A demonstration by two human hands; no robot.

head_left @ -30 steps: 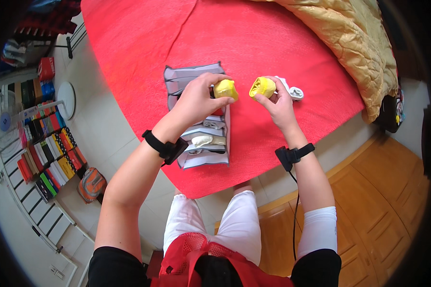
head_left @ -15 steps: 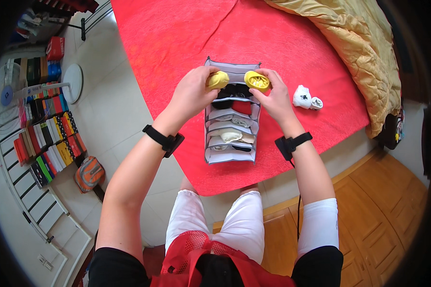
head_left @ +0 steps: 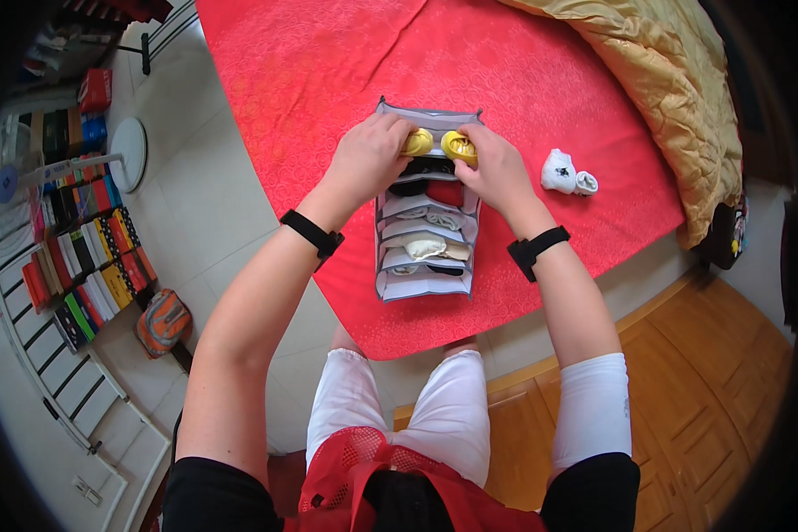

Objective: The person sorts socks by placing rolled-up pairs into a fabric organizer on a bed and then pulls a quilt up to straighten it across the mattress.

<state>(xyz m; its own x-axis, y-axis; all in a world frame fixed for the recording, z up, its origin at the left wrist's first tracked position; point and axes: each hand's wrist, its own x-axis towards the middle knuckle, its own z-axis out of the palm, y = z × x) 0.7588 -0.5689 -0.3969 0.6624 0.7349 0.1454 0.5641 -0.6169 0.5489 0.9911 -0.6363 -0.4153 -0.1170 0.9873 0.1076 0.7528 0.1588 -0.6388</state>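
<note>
A person's left hand (head_left: 371,158) and right hand (head_left: 495,170) each pinch a rolled yellow sock (head_left: 419,142) (head_left: 458,145) over the far end of a grey fabric compartment organiser (head_left: 426,285) lying on a red bedspread (head_left: 328,71).

Both hands are closed on their rolls, holding them side by side at the organiser's top row. Most compartments below already hold rolled items in black, red, white and cream, so the filling looks well advanced. A white balled sock pair (head_left: 566,173) lies loose on the bedspread just right of the hands, beside a gold quilted blanket (head_left: 665,80).
</note>
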